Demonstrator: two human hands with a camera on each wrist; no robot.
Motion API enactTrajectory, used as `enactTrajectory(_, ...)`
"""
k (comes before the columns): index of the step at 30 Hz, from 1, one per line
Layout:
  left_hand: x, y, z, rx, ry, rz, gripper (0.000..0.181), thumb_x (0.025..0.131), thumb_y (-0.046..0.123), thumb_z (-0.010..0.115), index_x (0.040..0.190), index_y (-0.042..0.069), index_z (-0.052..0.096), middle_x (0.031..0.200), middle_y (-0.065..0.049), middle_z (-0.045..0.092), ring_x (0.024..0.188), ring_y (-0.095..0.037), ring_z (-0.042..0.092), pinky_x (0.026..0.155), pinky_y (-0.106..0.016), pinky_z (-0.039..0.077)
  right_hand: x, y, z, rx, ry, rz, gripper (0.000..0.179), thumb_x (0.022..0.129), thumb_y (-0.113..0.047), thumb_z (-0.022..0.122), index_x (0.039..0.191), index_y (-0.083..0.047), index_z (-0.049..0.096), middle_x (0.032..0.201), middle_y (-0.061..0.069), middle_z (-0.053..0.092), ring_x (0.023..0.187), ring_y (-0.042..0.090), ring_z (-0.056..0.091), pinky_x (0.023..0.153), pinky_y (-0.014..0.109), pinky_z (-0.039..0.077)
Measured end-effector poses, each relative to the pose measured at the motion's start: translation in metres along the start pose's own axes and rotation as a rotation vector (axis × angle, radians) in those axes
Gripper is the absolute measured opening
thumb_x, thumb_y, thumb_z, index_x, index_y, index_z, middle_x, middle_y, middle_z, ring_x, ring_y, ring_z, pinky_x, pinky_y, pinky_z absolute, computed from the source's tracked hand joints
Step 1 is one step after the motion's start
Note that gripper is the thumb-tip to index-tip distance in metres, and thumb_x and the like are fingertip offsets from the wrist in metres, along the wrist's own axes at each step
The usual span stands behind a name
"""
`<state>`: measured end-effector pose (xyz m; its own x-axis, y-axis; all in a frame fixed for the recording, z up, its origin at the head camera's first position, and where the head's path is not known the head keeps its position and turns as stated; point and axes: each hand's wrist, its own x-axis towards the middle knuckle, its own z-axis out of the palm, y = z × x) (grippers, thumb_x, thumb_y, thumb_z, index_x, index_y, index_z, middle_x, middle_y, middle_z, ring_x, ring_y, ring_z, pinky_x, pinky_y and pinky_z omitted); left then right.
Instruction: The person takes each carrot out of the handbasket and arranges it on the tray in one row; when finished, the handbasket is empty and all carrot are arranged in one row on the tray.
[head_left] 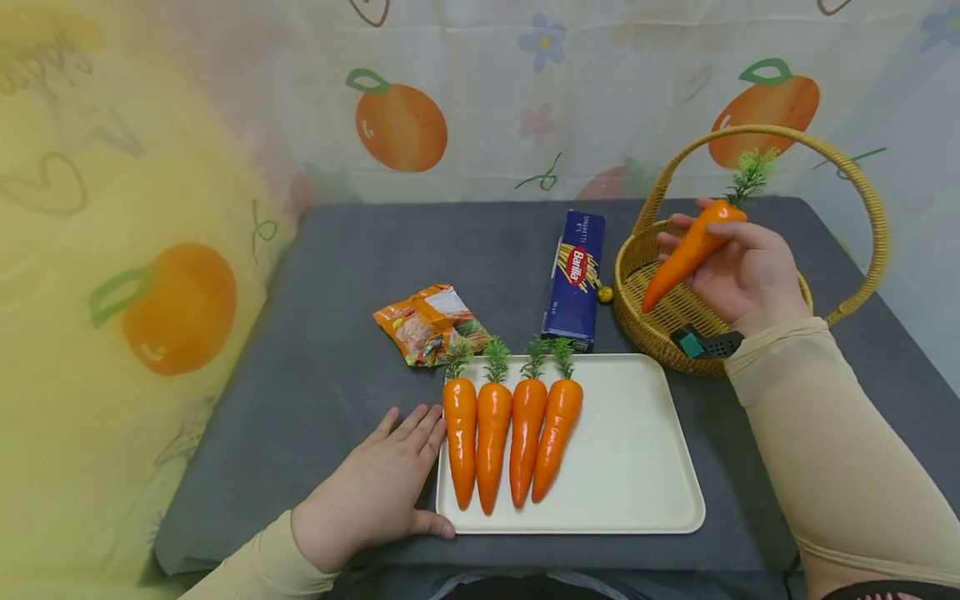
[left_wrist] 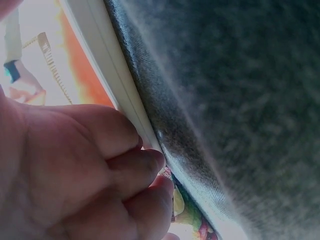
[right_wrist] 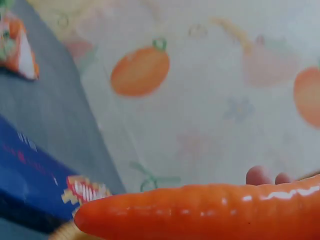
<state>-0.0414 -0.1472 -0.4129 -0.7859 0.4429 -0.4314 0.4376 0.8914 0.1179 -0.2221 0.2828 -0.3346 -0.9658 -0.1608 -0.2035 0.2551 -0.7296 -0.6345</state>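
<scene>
Over the wicker basket [head_left: 652,346], my right hand [head_left: 750,271] holds an orange carrot [head_left: 690,250] with its green top up and its tip slanting down to the left. In the right wrist view the carrot [right_wrist: 200,212] stretches across the bottom, fingertips [right_wrist: 258,176] showing behind it. My left hand [head_left: 382,479] rests at the left edge of the cream tray [head_left: 637,450], fingers extended and thumb at the near corner. The left wrist view shows its fingers [left_wrist: 145,210] along the tray's rim [left_wrist: 100,55]. Several carrots [head_left: 493,442] lie side by side on the tray's left half.
A blue spaghetti box [head_left: 573,279] lies behind the tray, with a small yellow object [head_left: 604,293] between it and the basket. An orange food packet [head_left: 427,325] is at the tray's far left corner. The basket's tall handle [head_left: 873,208] arches above it. A printed curtain [head_left: 480,108] hangs behind the grey table [head_left: 360,242].
</scene>
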Motion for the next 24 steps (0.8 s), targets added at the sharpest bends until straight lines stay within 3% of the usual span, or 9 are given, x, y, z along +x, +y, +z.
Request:
enactTrajectory(5, 0.0, 0.0, 0.001, -0.01, 0.006, 0.002, 0.134, 0.075, 0.09, 0.076, 0.172, 0.006, 0.038, 0.181, -0.013, 0.033, 0.169, -0.033, 0.03, 0.136, -0.065, 0.021, -0.028, 0.015, 0.005, 0.054, -0.151, -0.024, 0.038, 0.11, 0.001, 0.043, 0.144, -0.007, 0.057, 0.134, 0.02, 0.069, 0.117, 0.045, 0.07, 0.105, 0.057, 0.059)
enactTrajectory(9, -0.002, 0.0, 0.001, 0.0, 0.013, 0.003, 0.133, 0.076, 0.09, 0.076, 0.172, 0.006, 0.038, 0.181, -0.013, 0.034, 0.169, -0.034, 0.03, 0.136, -0.065, 0.021, -0.045, 0.029, 0.007, 0.025, -0.239, -0.015, 0.044, 0.111, 0.0, 0.037, 0.151, -0.009, 0.051, 0.135, 0.021, 0.068, 0.117, 0.046, 0.072, 0.107, 0.058, 0.059)
enactTrajectory(14, -0.003, -0.001, 0.002, 0.027, 0.031, 0.009, 0.133, 0.076, 0.09, 0.075, 0.171, 0.005, 0.039, 0.18, -0.014, 0.035, 0.169, -0.034, 0.03, 0.136, -0.066, 0.019, -0.064, 0.054, 0.005, -0.084, -0.279, 0.007, 0.045, 0.114, -0.004, 0.036, 0.157, -0.013, 0.045, 0.133, 0.018, 0.069, 0.113, 0.041, 0.077, 0.105, 0.055, 0.062)
enactTrajectory(17, -0.003, -0.001, 0.003, 0.035, 0.038, 0.013, 0.132, 0.076, 0.09, 0.075, 0.171, 0.005, 0.039, 0.18, -0.014, 0.035, 0.169, -0.035, 0.03, 0.137, -0.066, 0.018, -0.075, 0.069, -0.001, -0.143, -0.284, 0.062, 0.043, 0.116, -0.009, 0.039, 0.158, -0.016, 0.044, 0.133, 0.015, 0.072, 0.115, 0.038, 0.078, 0.105, 0.053, 0.063)
enactTrajectory(24, -0.002, -0.001, 0.003, 0.041, 0.052, 0.019, 0.132, 0.077, 0.089, 0.076, 0.171, 0.003, 0.039, 0.18, -0.015, 0.033, 0.169, -0.035, 0.029, 0.136, -0.066, 0.018, -0.093, 0.095, -0.022, -0.288, -0.204, 0.218, 0.038, 0.117, -0.02, 0.046, 0.154, -0.025, 0.041, 0.142, 0.009, 0.069, 0.122, 0.035, 0.075, 0.105, 0.055, 0.063)
